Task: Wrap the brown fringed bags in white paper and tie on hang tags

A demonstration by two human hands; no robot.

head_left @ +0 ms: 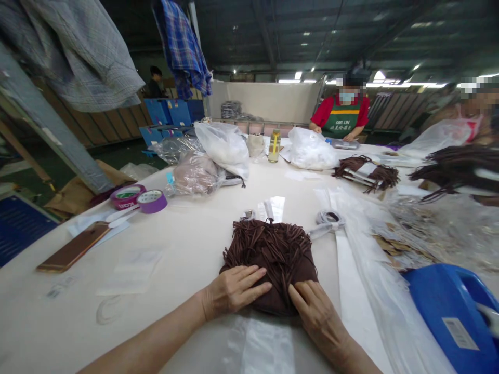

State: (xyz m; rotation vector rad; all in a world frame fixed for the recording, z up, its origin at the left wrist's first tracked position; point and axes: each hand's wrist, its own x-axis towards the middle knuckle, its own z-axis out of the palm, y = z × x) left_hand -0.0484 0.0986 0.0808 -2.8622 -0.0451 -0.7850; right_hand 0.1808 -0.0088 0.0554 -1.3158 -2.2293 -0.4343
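Note:
A dark brown fringed bag [273, 249] lies on the pale table in front of me, its strands spread over the upper part. My left hand [236, 288] rests on the bag's lower left side with its fingers stretched out flat. At the lower right, my right hand [317, 309] has bent fingers and thumb closed on the bag's fabric and fringe. Under the near edge of the bag, a clear plastic bag [268, 348] sticks out towards me. A coiled grey strap in plastic [329, 221] lies beyond the bag, to the right.
Left are purple tape rolls [152, 201] and a brown flat case [74, 246]. Wrapped bundles [197, 174] and a yellow bottle [274, 146] stand farther back. Right are plastic sheets [362, 270], fringed pieces [366, 171] and a blue container [448, 311]. A co-worker [343, 111] stands across the table.

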